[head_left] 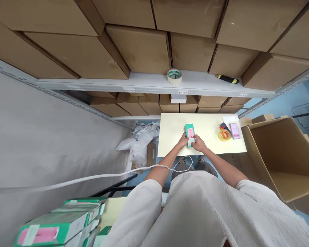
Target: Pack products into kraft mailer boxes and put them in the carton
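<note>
Box [190,131], green with a pink panel, is held in the head view over the pale table [171,133]; whether it touches the top I cannot tell. The left hand [183,140] has its fingers closed on the box's left side, and the right hand [199,143] grips its lower right. To the right, on the table, lie tape [221,137] and a phone [235,131], near an open carton [285,151].
</note>
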